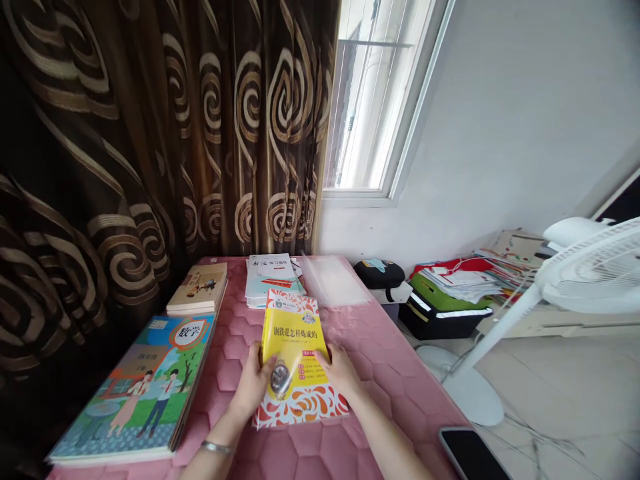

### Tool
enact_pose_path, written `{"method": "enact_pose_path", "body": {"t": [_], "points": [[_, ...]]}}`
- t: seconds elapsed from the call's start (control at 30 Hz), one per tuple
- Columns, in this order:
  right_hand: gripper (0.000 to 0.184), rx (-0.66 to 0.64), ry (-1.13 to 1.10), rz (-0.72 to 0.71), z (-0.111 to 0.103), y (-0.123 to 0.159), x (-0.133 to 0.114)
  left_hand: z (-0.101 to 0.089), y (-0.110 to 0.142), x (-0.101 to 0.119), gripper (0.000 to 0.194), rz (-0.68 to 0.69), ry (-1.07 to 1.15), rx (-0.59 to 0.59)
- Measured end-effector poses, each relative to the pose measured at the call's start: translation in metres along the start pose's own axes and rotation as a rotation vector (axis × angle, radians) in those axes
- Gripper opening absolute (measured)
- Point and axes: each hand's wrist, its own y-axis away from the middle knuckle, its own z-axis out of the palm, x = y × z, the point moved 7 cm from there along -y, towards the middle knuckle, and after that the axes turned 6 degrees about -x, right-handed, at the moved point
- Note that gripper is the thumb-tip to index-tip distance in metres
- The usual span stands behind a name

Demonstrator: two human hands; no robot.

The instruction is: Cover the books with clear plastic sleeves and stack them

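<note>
Between my two hands is a yellow paperback book (295, 337) with red and orange swirls along its top and bottom edges. A shiny clear plastic cover seems to wrap it, sticking out past its lower edge. My left hand (255, 380) grips the book's left side, thumb on the front cover. On the opposite edge my right hand (340, 370) holds it the same way, its thumb also on the front. The fingers beneath the book are hidden. Behind it lie white-and-teal workbooks (270, 277) and a stack of clear plastic sleeves (337, 280).
Large textbooks (140, 387) lie at the left on the pink quilted surface (310, 460), with smaller tan books (197, 288) behind them. A phone (473, 453) rests at the lower right. Beyond the right edge stand a white fan (480, 380) and a dark-and-green storage box (445, 310).
</note>
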Motion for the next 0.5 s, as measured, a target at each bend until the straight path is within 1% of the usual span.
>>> {"method": "enact_pose_path", "body": {"t": [0.07, 0.13, 0.17, 0.2, 0.27, 0.33, 0.4, 0.5], "points": [[0.041, -0.055, -0.284, -0.03, 0.003, 0.006, -0.003, 0.003, 0.013, 0.011, 0.035, 0.06, 0.056, -0.042], [0.048, -0.158, -0.58, -0.073, 0.005, 0.012, -0.014, 0.003, 0.02, 0.023, 0.034, 0.075, 0.115, -0.058], [0.051, -0.19, -0.685, -0.094, 0.003, 0.014, -0.022, 0.002, 0.021, 0.029, 0.034, 0.087, 0.135, -0.056], [0.054, -0.192, -0.747, -0.115, -0.001, 0.014, -0.029, -0.001, 0.02, 0.036, 0.034, 0.109, 0.143, -0.045], [0.059, -0.12, -0.754, -0.176, -0.013, 0.012, -0.042, -0.007, 0.014, 0.049, 0.035, 0.172, 0.126, -0.013], [0.059, -0.03, -0.673, -0.262, -0.022, 0.006, -0.049, -0.014, 0.007, 0.053, 0.035, 0.224, 0.096, 0.009], [0.057, 0.05, -0.55, -0.334, -0.023, 0.002, -0.048, -0.02, 0.001, 0.046, 0.038, 0.234, 0.093, 0.006], [0.05, 0.139, -0.331, -0.386, -0.012, -0.002, -0.033, -0.028, -0.003, 0.023, 0.045, 0.205, 0.111, -0.003]]}}
